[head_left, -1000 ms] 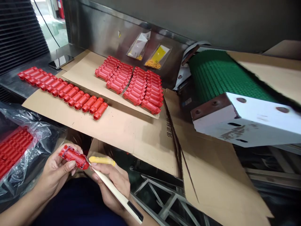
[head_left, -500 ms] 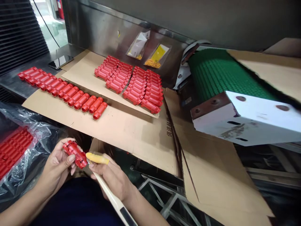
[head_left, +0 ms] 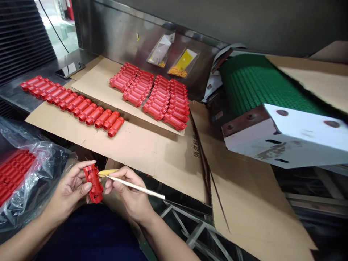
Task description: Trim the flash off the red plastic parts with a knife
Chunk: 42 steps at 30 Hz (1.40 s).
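Observation:
My left hand [head_left: 73,186] holds a red plastic part [head_left: 94,183] nearly upright, thumb across its lower side and fingers behind it. My right hand [head_left: 130,192] is closed on a cream-coloured tool [head_left: 138,187], whose tip is at the right side of the part. A yellow cover [head_left: 108,172] sits on my right index finger and reaches the part's edge. Beyond my hands, a diagonal row of red cylinders [head_left: 81,110] lies on the cardboard [head_left: 141,148]. Farther back, red parts [head_left: 152,92] are grouped in several columns on a second cardboard sheet.
A plastic-lined container [head_left: 51,156] of red parts stands at the left. A phone [head_left: 70,70] lies at the back left. Two small bags [head_left: 182,64] are against the metal wall. A green conveyor belt [head_left: 269,85] with a white frame juts in at the right.
The red part has turned more upright in my left hand. My right hand has swung the tool from a steep slant to nearly level, its tip now at the part's side.

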### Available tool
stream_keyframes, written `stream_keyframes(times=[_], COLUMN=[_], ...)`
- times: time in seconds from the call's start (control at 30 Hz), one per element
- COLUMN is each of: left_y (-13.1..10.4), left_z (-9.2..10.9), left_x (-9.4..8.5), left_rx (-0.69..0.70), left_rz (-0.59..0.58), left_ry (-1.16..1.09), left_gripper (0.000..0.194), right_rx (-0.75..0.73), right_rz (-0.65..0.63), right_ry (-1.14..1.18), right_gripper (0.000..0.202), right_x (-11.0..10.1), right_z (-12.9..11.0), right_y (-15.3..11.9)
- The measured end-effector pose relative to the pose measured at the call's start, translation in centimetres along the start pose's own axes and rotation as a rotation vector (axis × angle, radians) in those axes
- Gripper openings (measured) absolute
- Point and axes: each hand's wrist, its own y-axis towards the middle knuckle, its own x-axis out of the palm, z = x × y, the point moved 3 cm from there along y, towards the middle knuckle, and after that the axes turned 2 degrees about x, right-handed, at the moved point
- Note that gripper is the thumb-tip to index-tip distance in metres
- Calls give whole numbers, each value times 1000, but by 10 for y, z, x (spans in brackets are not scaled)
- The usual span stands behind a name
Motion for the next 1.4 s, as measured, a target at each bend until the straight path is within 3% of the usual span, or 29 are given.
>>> stream_keyframes(times=[0.13,0.27,0.37,0.43,0.47,0.5,0.63,0.77,1.17,1.3,1.4], left_y=[2,-2,-3,-2,-1,-1,-1,-4,-4,-3,-2], left_z=[-2,3,5,5,4,3,4,7,5,1,-2], left_x=[-9,-7,-5,-6,-7,-7,-6,0,2,0,-2], left_rx=[103,188,215,202,187,169,104,66,54,50,63], left_rz=[-3,108,131,83,56,39,76,89,70,44,7], left_ry=[123,213,213,202,187,163,43,-34,-51,-64,-80], left_gripper=[54,46,41,43,44,45,48,52,52,51,50], right_rx=[204,367,285,126,34,-57,-412,-600,-642,-561,-518], right_rz=[92,84,-161,-400,-448,-405,4,-26,-45,-4,-47], right_ry=[348,478,413,269,167,45,-532,-734,-707,-733,-792], right_gripper=[27,30,44,55,55,49,14,29,31,18,14], right_x=[1,0,6,11,11,9,-2,2,5,3,2], right_z=[10,23,21,11,5,-1,-23,-22,-17,-13,-14], right_y=[2,-4,-14,-21,-24,-25,-23,-25,-26,-27,-25])
